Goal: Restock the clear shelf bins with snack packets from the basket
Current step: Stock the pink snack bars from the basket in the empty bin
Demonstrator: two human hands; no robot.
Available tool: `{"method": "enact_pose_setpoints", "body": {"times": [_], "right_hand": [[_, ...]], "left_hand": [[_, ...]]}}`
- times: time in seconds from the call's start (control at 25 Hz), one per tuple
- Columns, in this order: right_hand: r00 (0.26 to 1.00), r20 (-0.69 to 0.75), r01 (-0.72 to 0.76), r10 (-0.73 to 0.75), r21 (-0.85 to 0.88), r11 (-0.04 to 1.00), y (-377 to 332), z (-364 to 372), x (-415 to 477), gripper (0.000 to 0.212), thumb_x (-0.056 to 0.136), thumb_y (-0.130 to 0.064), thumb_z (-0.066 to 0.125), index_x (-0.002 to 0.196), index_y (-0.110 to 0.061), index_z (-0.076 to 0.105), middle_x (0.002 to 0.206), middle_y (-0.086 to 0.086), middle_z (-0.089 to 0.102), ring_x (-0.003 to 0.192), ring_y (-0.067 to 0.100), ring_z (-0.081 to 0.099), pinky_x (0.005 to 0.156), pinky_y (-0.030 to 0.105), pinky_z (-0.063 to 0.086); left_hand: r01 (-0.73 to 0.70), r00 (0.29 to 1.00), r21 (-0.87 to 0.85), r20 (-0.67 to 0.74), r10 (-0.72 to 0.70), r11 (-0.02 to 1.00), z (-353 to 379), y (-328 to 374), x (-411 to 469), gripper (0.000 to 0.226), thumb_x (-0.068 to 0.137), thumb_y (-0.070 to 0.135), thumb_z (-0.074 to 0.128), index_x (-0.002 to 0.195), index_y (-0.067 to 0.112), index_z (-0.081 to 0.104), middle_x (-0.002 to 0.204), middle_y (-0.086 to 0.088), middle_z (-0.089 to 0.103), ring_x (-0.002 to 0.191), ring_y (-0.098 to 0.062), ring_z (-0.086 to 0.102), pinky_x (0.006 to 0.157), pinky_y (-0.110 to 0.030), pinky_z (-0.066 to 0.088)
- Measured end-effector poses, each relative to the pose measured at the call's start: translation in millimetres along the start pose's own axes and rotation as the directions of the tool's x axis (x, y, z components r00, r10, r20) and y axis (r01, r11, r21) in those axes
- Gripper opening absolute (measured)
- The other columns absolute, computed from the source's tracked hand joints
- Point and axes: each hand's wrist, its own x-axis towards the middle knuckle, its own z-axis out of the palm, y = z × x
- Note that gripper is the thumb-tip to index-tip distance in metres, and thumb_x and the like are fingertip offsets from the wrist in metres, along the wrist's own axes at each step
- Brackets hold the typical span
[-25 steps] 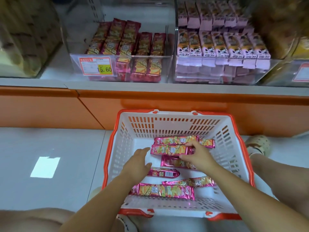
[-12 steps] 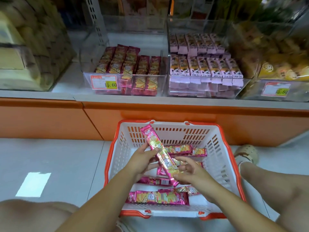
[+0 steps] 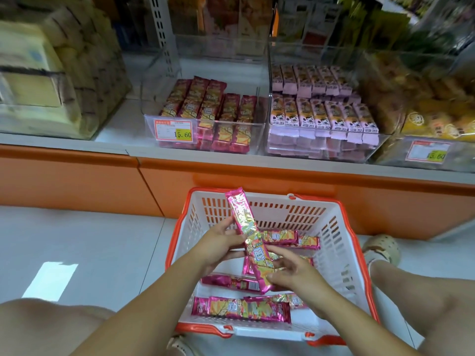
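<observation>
Now | both hands' fingers clasp one packet over basket | pink-packet bin beyond, nothing between.

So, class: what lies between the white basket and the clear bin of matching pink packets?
In the head view, only the shelf's orange front panel and pale ledge separate basket from bin.

Pale tiled floor meets an orange shelf base.
</observation>
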Motion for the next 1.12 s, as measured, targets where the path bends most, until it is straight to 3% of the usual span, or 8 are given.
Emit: {"method": "enact_pose_setpoints", "body": {"times": [0.36,0.4,0.48,0.56,0.6,0.72,0.84,1.12], "right_hand": [[0.951,-0.054,0.307,-0.306,0.011,0.952,-125,4,-30,0.051,0.082,-0.001,0.070,0.118,-0.036,0.063,0.103,0.000,0.071,0.083,0.009,0.070,0.063,0.023,0.055],[0.932,-0.079,0.355,-0.353,0.011,0.935,-147,6,-32,0.049,0.083,-0.004,0.070,0.117,-0.038,0.062,0.098,-0.004,0.074,0.081,0.009,0.070,0.062,0.022,0.055],[0.882,-0.170,0.444,-0.439,-0.009,0.896,-194,9,-22,0.042,0.085,-0.012,0.069,0.106,-0.047,0.058,0.089,-0.009,0.074,0.073,0.002,0.069,0.055,0.015,0.050],[0.831,-0.255,0.491,-0.495,-0.084,0.867,-242,14,1,0.031,0.089,-0.018,0.066,0.098,-0.046,0.057,0.087,-0.014,0.069,0.074,0.000,0.067,0.060,0.015,0.051],[0.812,-0.282,0.495,-0.510,-0.130,0.859,-262,16,17,0.026,0.091,-0.019,0.065,0.103,-0.041,0.059,0.089,-0.015,0.068,0.080,0.005,0.067,0.067,0.020,0.053],[0.797,-0.316,0.404,-0.514,-0.354,0.843,-305,19,78,0.035,0.092,-0.021,0.063,0.126,-0.018,0.059,0.111,-0.003,0.067,0.099,0.016,0.064,0.082,0.031,0.051],[0.881,-0.321,0.138,-0.347,-0.527,0.839,-318,17,130,0.038,0.088,-0.020,0.065,0.123,-0.005,0.060,0.118,0.012,0.065,0.105,0.031,0.064,0.089,0.043,0.054],[0.951,-0.249,-0.070,-0.186,-0.756,0.651,-315,33,139,0.061,0.088,-0.024,0.069,0.139,0.000,0.044,0.137,0.017,0.052,0.122,0.032,0.053,0.100,0.036,0.046]], "left_hand": [[-0.265,0.961,0.265,-0.004,0.276,0.927,-29,155,-52,0.038,0.091,0.017,0.064,0.126,0.026,0.054,0.109,-0.005,0.071,0.097,-0.021,0.070,0.080,-0.035,0.057],[-0.336,0.920,0.264,-0.114,0.376,0.904,-39,173,-55,0.039,0.091,0.016,0.064,0.127,0.025,0.054,0.108,-0.004,0.071,0.095,-0.020,0.070,0.081,-0.036,0.057],[-0.454,0.689,0.422,-0.392,0.609,0.785,-64,197,-51,0.041,0.090,0.014,0.063,0.129,0.020,0.055,0.108,0.002,0.067,0.098,-0.019,0.067,0.089,-0.041,0.055],[-0.300,0.446,0.733,-0.458,0.769,0.611,-89,207,-41,0.047,0.089,0.018,0.063,0.135,0.018,0.050,0.122,-0.001,0.059,0.114,-0.018,0.056,0.102,-0.037,0.044],[-0.198,0.399,0.813,-0.443,0.803,0.547,-98,207,-36,0.053,0.090,0.020,0.062,0.140,0.015,0.044,0.132,-0.005,0.053,0.123,-0.020,0.048,0.106,-0.035,0.037],[-0.101,0.488,0.829,-0.441,0.753,0.550,-117,204,-23,0.062,0.096,0.025,0.054,0.150,0.013,0.026,0.151,-0.008,0.036,0.138,-0.022,0.033,0.110,-0.032,0.027],[-0.107,0.575,0.801,-0.434,0.693,0.589,-128,201,-12,0.061,0.099,0.028,0.049,0.152,0.020,0.021,0.151,-0.005,0.039,0.136,-0.024,0.039,0.105,-0.034,0.034],[-0.153,0.581,0.754,-0.455,0.675,0.639,-132,204,-8,0.055,0.100,0.025,0.046,0.150,0.029,0.025,0.136,-0.009,0.055,0.124,-0.029,0.050,0.087,-0.032,0.039]]}}
